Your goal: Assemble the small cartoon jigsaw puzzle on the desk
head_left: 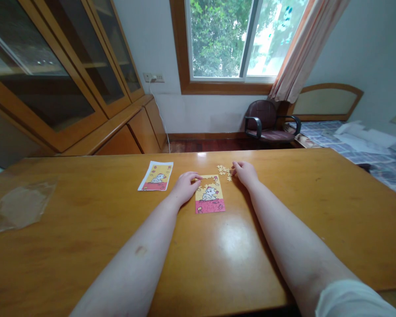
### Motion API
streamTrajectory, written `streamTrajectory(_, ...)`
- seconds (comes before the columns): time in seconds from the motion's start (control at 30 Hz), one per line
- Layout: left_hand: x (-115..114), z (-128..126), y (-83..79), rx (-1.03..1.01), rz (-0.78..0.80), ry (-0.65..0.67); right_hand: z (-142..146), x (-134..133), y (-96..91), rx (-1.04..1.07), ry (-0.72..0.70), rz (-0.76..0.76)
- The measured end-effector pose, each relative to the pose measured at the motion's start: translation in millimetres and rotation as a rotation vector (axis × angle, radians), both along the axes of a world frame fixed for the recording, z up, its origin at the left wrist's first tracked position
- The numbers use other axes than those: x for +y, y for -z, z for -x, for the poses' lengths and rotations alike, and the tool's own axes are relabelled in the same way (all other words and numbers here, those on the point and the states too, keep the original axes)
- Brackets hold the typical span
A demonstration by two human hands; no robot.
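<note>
A jigsaw puzzle (pixel 210 203), partly assembled, lies on the table in front of me. Its picture is a white cartoon animal on yellow above a pink band, with a gap across the upper part. At the puzzle's upper left edge rests my left hand (pixel 186 187), fingers stretched out and touching it. To the right of the gap is a small cluster of loose puzzle pieces (pixel 222 170). My right hand (pixel 247 173) is beside them, thumb and fingertips closed together at the cluster's right side. Whatever is between those fingertips is too small to make out.
A reference picture sheet (pixel 157 177) with the same design lies left of the puzzle. Farther left is a clear plastic bag (pixel 18 204) on the wooden table (pixel 198 264). Beyond the table stand an armchair (pixel 265 119), a bed (pixel 336 132) and a glass-fronted cabinet (pixel 119 110).
</note>
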State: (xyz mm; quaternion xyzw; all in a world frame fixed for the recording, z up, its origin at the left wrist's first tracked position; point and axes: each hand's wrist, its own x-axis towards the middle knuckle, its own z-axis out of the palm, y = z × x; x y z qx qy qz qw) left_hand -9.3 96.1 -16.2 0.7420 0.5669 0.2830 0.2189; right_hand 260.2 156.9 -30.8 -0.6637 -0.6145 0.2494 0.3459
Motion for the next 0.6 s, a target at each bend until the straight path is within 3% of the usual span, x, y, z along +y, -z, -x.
streamTrajectory(0.17, 0, 0, -0.4, -0.003, 0.003, 0.001, -5, 1, -0.5, 0.028, 0.005, -0.002)
streamTrajectory(0.33, -1, -1, -1.7, 0.003, 0.004, -0.002, -15, -6, -7.0, 0.072, -0.250, 0.125)
streamTrajectory(0.6, 0, -1, -1.4, 0.004, 0.009, -0.001, -18, -13, -15.4, -0.097, -0.330, 0.129)
